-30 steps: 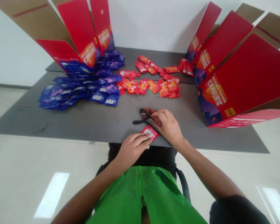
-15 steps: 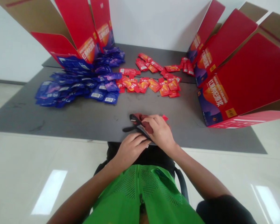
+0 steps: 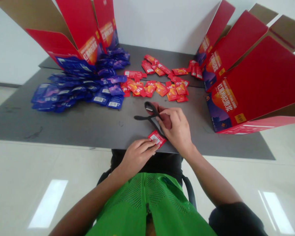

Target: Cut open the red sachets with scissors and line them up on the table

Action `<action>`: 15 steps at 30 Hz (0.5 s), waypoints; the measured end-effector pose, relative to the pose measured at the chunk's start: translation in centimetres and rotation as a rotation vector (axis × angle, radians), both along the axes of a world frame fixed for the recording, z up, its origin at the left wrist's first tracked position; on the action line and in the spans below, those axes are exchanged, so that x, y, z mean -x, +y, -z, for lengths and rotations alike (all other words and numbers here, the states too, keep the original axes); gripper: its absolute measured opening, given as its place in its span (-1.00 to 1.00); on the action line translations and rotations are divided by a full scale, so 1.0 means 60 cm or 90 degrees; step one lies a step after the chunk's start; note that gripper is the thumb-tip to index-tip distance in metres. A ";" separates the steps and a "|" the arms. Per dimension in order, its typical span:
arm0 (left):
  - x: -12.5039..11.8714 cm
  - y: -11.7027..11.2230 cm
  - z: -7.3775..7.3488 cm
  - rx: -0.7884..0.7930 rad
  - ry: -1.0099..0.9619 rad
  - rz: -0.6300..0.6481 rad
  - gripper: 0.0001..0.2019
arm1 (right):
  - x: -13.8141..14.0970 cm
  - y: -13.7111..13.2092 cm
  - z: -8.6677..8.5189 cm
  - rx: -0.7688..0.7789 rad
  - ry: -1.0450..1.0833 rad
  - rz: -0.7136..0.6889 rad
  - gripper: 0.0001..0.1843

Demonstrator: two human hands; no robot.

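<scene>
At the table's front edge, my left hand has its fingers on a red sachet with a white barcode label, holding it against the tabletop. My right hand is closed on a small reddish-brown folded item with black edging and a black strap; its exact kind is unclear. The item's lower black edge lies over the upper right side of the sachet. Farther back, several loose red sachets are spread across the table, beside a heap of blue sachets on the left.
Tall open red cartons stand at the left, the nearer one behind the blue heap. More open red cartons line the right side. The grey table ends just in front of my body, with a white wall behind it.
My right hand has moved up and slightly right with the black-edged item, away from my left hand. The barcoded red sachet under my left fingers now shows. My left hand stays nearly still.
</scene>
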State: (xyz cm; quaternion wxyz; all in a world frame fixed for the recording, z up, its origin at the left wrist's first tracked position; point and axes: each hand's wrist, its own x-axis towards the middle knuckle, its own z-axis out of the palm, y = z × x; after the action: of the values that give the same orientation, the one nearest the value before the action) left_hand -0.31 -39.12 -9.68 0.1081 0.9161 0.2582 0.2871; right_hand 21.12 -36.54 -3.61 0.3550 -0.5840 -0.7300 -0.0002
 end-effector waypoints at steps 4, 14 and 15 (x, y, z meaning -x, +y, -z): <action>0.000 -0.001 -0.005 -0.003 0.017 -0.013 -0.84 | 0.048 -0.027 0.025 0.085 -0.036 -0.115 -0.77; 0.002 0.002 -0.002 -0.006 0.004 0.003 -0.67 | -0.091 0.049 0.042 0.047 -0.135 0.076 -0.80; 0.001 0.003 -0.005 -0.006 0.007 0.005 -0.67 | -0.106 0.050 0.036 0.035 -0.138 0.102 -0.80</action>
State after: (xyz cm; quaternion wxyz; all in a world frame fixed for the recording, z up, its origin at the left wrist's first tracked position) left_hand -0.37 -38.93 -9.37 0.1035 0.9193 0.2536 0.2825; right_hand 27.48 -33.54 -5.79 0.2567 -0.6464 -0.7149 -0.0718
